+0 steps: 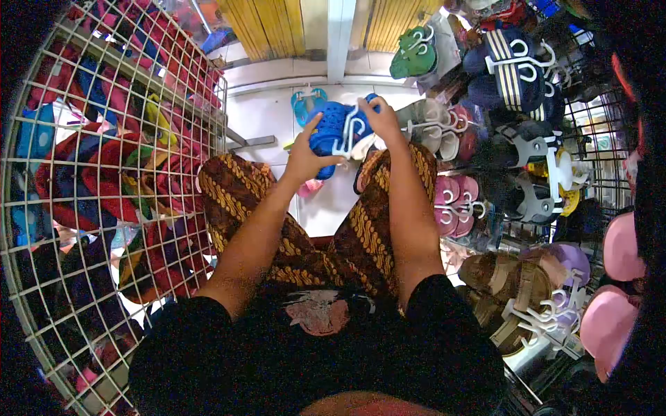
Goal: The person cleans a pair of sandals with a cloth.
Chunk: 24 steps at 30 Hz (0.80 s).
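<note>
A pair of blue clogs [330, 125] with small holes is held up between my hands, above the white floor. On the clogs sits a white plastic shoe hanger [352, 130] with a hook. My left hand [307, 157] is closed around the left clog, thumb stretched along its near end. My right hand [381, 118] grips the right side of the pair, close to the hanger's top; part of that clog is hidden by the fingers. Just behind them, light-blue flip-flops [305, 102] lie on the floor.
A white wire grid [90, 166] with colourful footwear behind it stands at my left. On the right hang green clogs [414, 55], striped navy slides [510, 69], pink sandals [456, 204] and brown sandals [510, 281]. A pale metal post [340, 41] rises ahead.
</note>
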### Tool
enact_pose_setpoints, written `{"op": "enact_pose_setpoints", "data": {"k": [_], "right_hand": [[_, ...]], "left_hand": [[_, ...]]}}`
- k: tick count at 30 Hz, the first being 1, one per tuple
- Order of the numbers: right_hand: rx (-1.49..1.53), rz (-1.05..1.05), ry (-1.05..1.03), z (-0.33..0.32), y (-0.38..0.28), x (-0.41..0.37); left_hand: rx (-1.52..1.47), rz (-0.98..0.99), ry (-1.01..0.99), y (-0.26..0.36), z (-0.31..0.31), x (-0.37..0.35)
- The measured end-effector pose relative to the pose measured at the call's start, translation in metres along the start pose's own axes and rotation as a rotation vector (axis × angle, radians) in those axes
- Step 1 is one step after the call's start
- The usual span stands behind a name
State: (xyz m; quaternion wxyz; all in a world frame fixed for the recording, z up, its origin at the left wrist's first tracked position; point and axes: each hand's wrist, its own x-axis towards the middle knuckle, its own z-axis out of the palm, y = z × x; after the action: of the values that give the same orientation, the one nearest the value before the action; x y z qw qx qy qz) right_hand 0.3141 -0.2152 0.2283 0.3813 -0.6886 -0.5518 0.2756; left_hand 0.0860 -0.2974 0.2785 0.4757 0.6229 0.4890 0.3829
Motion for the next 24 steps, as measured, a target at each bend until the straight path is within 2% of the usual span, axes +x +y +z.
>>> {"op": "enact_pose_setpoints", "data": {"k": [1,3,5,7,9,11,12,15,16,19,20,22,24], "right_hand": [[0.155,0.064,0.072,-0.002,-0.002,0.005],[-0.059,0.132,0.169,-0.019,0.007,0.009],[0.044,0.080,0.228,-0.024,0.017,0.014],[0.305,0.014,0.295,-0.017,0.018,0.013],[0.522,0.035,0.223,-0.017,0.020,0.012],[0.688,0.147,0.011,-0.032,0.005,0.007],[0.871,0.158,-0.109,-0.035,-0.001,0.005],[0.912,0.194,-0.120,-0.028,-0.011,0.000],[0.835,0.208,-0.181,-0.030,-0.013,-0.001],[0.669,0.114,-0.155,-0.023,-0.019,0.001],[0.743,0.200,-0.260,-0.026,-0.021,-0.001],[0.703,0.137,-0.235,-0.019,-0.025,-0.004],[0.642,0.068,-0.175,-0.017,-0.028,-0.001]], "left_hand": [[-0.171,-0.035,0.020,-0.004,-0.003,0.004],[-0.135,0.008,0.124,-0.017,-0.013,0.012],[-0.138,0.001,0.181,-0.022,-0.022,0.017],[-0.160,0.049,0.170,-0.014,-0.029,0.018],[-0.184,0.082,0.129,-0.007,-0.034,0.018],[-0.213,0.097,0.056,-0.001,-0.037,0.017],[-0.233,0.023,0.009,0.004,-0.038,0.015],[-0.177,0.039,-0.054,-0.001,-0.034,0.017],[-0.200,0.038,-0.076,0.002,-0.033,0.016],[-0.250,-0.032,-0.112,0.008,-0.028,0.017],[-0.213,-0.005,-0.095,0.006,-0.027,0.018],[-0.138,0.052,-0.062,-0.001,-0.026,0.022],[-0.160,0.029,-0.071,-0.005,-0.026,0.025]]}}
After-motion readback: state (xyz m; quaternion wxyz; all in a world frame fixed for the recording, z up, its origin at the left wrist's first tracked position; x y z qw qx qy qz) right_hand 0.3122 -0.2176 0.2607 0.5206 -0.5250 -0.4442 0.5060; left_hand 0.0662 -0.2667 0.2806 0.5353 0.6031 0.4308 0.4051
